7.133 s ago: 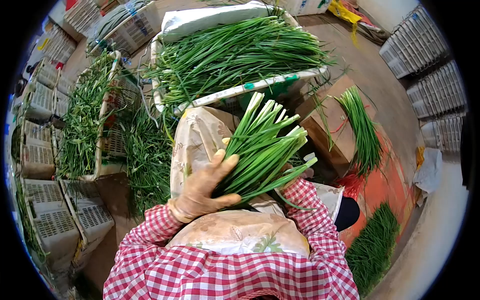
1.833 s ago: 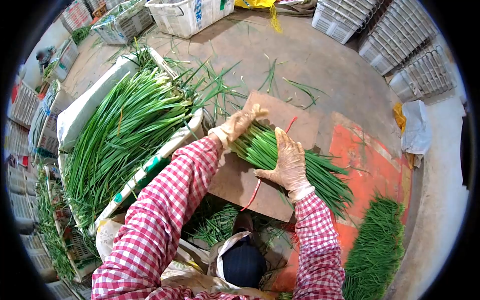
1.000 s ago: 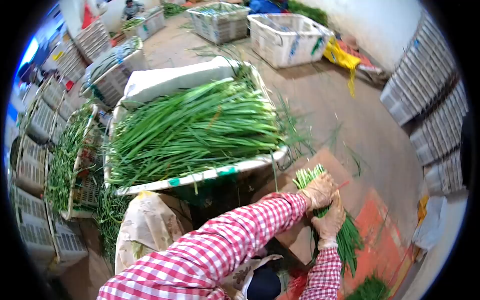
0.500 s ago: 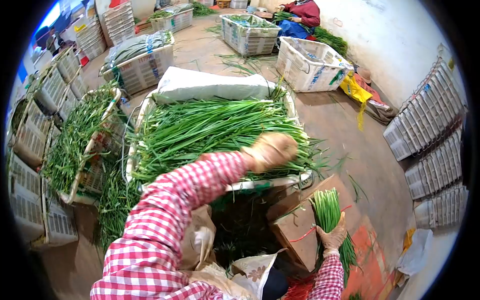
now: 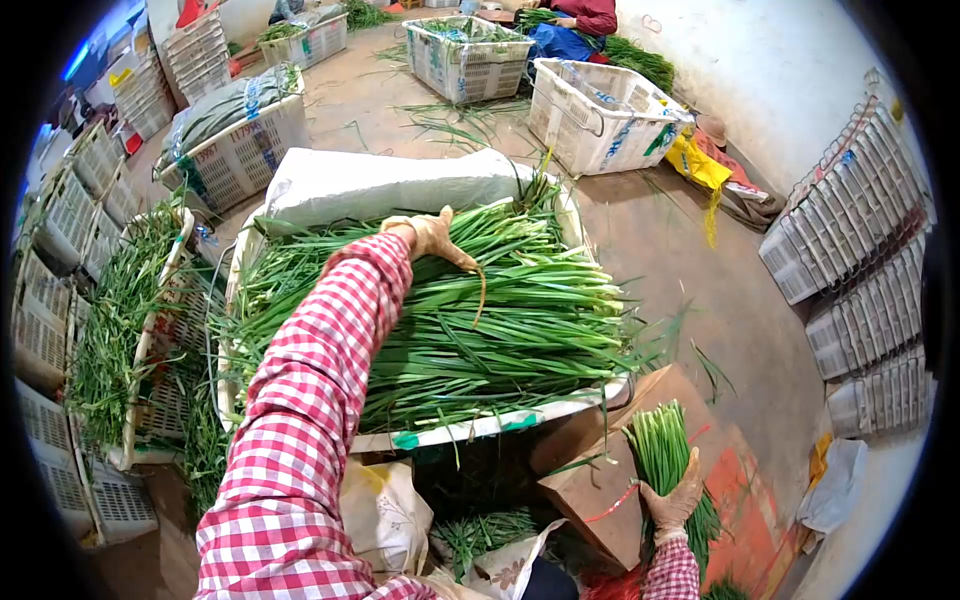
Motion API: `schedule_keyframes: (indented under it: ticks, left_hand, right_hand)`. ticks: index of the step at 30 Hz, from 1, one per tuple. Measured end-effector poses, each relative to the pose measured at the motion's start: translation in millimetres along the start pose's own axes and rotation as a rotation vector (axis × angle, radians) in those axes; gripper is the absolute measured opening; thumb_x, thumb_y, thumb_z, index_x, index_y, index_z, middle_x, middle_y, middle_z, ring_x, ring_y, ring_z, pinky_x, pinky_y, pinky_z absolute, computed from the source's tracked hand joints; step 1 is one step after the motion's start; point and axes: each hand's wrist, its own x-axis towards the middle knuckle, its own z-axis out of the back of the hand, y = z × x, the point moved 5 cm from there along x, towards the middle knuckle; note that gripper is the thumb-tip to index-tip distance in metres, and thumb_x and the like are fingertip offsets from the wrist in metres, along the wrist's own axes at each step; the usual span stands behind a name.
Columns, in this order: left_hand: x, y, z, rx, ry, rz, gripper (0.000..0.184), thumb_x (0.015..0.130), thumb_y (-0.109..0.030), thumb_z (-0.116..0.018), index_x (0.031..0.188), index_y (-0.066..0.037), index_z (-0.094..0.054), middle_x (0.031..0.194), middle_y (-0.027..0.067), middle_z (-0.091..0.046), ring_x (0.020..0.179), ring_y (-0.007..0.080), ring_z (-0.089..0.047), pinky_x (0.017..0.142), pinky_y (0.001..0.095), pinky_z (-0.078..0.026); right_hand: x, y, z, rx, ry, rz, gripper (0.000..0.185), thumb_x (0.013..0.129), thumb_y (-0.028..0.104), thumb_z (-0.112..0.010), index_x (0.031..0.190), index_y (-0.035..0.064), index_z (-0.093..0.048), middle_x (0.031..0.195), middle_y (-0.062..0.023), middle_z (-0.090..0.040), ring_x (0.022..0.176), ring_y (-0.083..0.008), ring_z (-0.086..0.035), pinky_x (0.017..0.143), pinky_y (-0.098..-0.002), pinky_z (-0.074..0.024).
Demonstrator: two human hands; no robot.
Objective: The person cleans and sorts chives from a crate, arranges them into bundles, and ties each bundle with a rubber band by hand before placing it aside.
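Note:
My gloved left hand [image 5: 432, 238] reaches over the long green stalks [image 5: 500, 330] heaped in the large white crate [image 5: 490, 428]. Its thumb and fingers are spread apart, and a thin yellowed leaf [image 5: 481, 298] lies just at the thumb tip. Lower right, my gloved right hand [image 5: 678, 497] wraps round a bundle of green stalks [image 5: 660, 445], pale cut ends pointing up. That bundle rests against a brown board [image 5: 605, 500], with a red tie [image 5: 612, 503] beside it.
A rolled white sheet [image 5: 390, 185] lies along the crate's far side. Leafy greens fill a crate [image 5: 135, 330] at left. Farther back are white crates [image 5: 600, 120] and another person [image 5: 575, 25]. Stacked crates [image 5: 850, 230] stand at right; a red mat [image 5: 745, 510] lies below.
My left hand has left the bundle on the board and swung left and forward over the heaped stalks, its fingers now apart. My right hand has stayed on the bundle. The view has shifted.

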Motion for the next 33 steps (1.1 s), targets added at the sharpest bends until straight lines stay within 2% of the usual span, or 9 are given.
schedule_keyframes:
  ticks: [5,10,15,19,21,23,27,29,33]
  left_hand:
    - [23,15,-5,-0.247,0.014,0.036,0.121,0.057,-0.061,-0.078,0.144,0.002,-0.020,0.140,0.0228,-0.039,0.131,0.0345,-0.037,0.105,0.0402,-0.033]
    - [45,27,-6,-0.122,0.053,0.136,0.088,0.056,-0.065,-0.076,0.113,0.001,-0.062,0.116,0.0187,-0.061,0.110,0.0342,-0.055,0.091,0.0434,-0.042]
    - [56,24,-13,-0.168,-0.064,-0.153,0.074,0.059,-0.052,-0.079,0.109,0.000,-0.063,0.103,0.0171,-0.066,0.099,0.0307,-0.060,0.086,0.0386,-0.044]
    - [45,39,-10,-0.314,-0.155,-0.098,0.065,0.058,-0.038,-0.084,0.106,0.001,-0.065,0.100,0.0161,-0.067,0.096,0.0278,-0.060,0.087,0.0370,-0.044]
    - [24,50,7,-0.702,-0.377,-0.225,0.060,0.062,-0.034,-0.082,0.104,0.004,-0.064,0.099,0.0153,-0.067,0.091,0.0255,-0.063,0.081,0.0359,-0.048]
    - [-1,51,13,-1.202,-0.070,-0.250,0.038,0.070,-0.011,-0.078,0.103,0.003,-0.065,0.093,0.0102,-0.068,0.083,0.0183,-0.064,0.079,0.0288,-0.050]
    - [-13,70,20,-1.479,-0.098,-0.446,0.039,0.072,-0.013,-0.078,0.107,-0.001,-0.065,0.096,0.0076,-0.067,0.079,0.0174,-0.063,0.076,0.0294,-0.051]
    - [-13,80,20,-1.458,-0.146,-0.484,0.042,0.072,-0.014,-0.078,0.109,-0.002,-0.063,0.097,0.0058,-0.066,0.080,0.0169,-0.063,0.076,0.0294,-0.051]
    - [-25,76,23,-1.493,-0.086,-0.554,0.039,0.074,-0.019,-0.075,0.108,-0.004,-0.061,0.094,0.0045,-0.063,0.084,0.0160,-0.059,0.077,0.0317,-0.050]
  right_hand:
    - [0,-2,-2,-0.029,0.014,-0.008,0.116,0.049,0.042,-0.083,0.142,0.0014,-0.026,0.139,-0.0204,-0.038,0.125,-0.0371,-0.039,0.103,-0.0458,-0.0307]
    - [1,2,1,-0.030,-0.028,0.036,0.117,0.049,0.044,-0.083,0.141,0.0008,-0.026,0.138,-0.0210,-0.040,0.123,-0.0377,-0.041,0.102,-0.0460,-0.0324]
    - [-1,2,1,-0.041,-0.022,0.044,0.118,0.048,0.045,-0.083,0.142,0.0010,-0.026,0.137,-0.0209,-0.040,0.122,-0.0382,-0.042,0.101,-0.0463,-0.0330]
    - [0,-3,4,-0.043,0.073,-0.052,0.120,0.048,0.047,-0.083,0.143,0.0031,-0.024,0.141,-0.0199,-0.036,0.127,-0.0366,-0.038,0.103,-0.0478,-0.0296]
    - [1,-2,7,-0.068,0.146,-0.079,0.123,0.047,0.049,-0.083,0.143,0.0026,-0.022,0.144,-0.0192,-0.033,0.131,-0.0357,-0.032,0.105,-0.0478,-0.0276]
    - [1,-1,13,-0.028,0.200,-0.098,0.125,0.047,0.050,-0.083,0.145,0.0038,-0.020,0.147,-0.0186,-0.026,0.135,-0.0354,-0.026,0.106,-0.0490,-0.0249]
    - [17,33,42,-0.095,0.274,-0.158,0.122,0.054,0.049,-0.081,0.146,0.0014,-0.016,0.150,-0.0199,-0.020,0.139,-0.0340,-0.018,0.112,-0.0429,-0.0163]
    - [36,60,62,-0.061,0.062,0.016,0.125,0.049,0.049,-0.082,0.147,0.0066,-0.016,0.151,-0.0185,-0.018,0.139,-0.0337,-0.018,0.108,-0.0515,-0.0201]
    - [84,137,86,0.209,-0.104,0.276,0.084,0.073,0.020,-0.072,0.142,0.0027,-0.028,0.141,-0.0206,-0.037,0.133,-0.0344,-0.033,0.109,-0.0440,-0.0243]
